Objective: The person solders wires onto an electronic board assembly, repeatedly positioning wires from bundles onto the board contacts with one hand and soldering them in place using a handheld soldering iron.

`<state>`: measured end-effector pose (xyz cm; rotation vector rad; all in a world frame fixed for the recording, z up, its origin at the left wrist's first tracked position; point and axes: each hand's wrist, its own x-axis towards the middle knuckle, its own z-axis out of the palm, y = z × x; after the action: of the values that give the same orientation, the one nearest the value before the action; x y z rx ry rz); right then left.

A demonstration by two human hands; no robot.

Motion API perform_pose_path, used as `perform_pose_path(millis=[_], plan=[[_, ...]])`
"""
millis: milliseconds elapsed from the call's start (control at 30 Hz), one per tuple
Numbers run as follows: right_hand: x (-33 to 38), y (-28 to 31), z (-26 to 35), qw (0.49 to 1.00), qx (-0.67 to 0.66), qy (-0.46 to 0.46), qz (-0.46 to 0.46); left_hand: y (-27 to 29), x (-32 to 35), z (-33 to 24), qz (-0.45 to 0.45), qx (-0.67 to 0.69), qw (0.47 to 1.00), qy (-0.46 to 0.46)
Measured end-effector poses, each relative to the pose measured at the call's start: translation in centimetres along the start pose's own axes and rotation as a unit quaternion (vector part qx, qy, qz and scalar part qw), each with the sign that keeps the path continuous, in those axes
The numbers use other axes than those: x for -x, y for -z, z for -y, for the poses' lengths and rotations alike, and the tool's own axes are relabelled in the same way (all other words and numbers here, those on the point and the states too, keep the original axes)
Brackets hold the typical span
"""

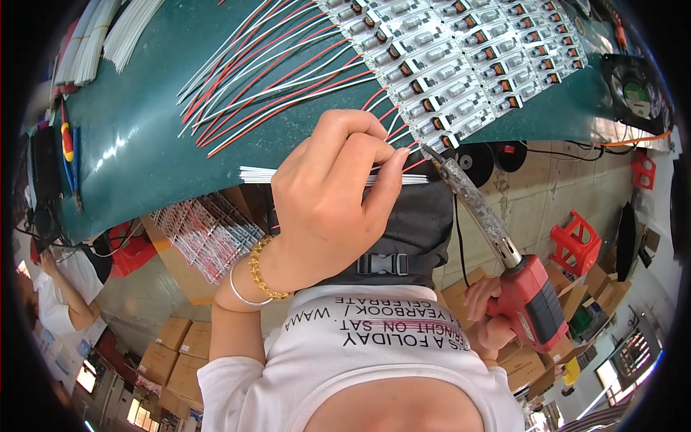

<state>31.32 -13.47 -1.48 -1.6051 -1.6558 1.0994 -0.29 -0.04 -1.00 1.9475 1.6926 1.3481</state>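
Head view: red and white wires (252, 79) fan across the green surface (137, 144); left hand (331, 201), grip pinched on a wire end, meets the soldering iron (504, 259), right hand (486, 313) clenched round its red handle, below the module strips (461, 57).

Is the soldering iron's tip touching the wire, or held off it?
Cannot tell. The soldering iron in the right hand points at wires pinched by the left hand; contact is unclear.

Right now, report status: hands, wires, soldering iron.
Left hand pinching thin white wire at table edge. Right hand gripping red-handled soldering iron, tip at wire end. Nothing blocking.
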Motion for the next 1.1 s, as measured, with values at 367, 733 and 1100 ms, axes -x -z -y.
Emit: perform_pose_path(millis=[367, 733, 1100], plan=[[-4.0, -2.6, 4.9, 0.956, -0.285, 0.067, 0.030, 0.0, 0.0, -0.2, 0.000, -0.002, 1.000, 0.002], [-7.1, -4.4, 6.2, 0.952, -0.278, 0.078, -0.104, 2.9, -0.8, -0.8, 0.164, 0.041, 0.984, 0.047], [-16.6, 10.9, 8.9, 0.913, 0.039, 0.274, -0.298, 16.3, -7.5, 9.4, -0.013, -0.125, 0.979, 0.163]])
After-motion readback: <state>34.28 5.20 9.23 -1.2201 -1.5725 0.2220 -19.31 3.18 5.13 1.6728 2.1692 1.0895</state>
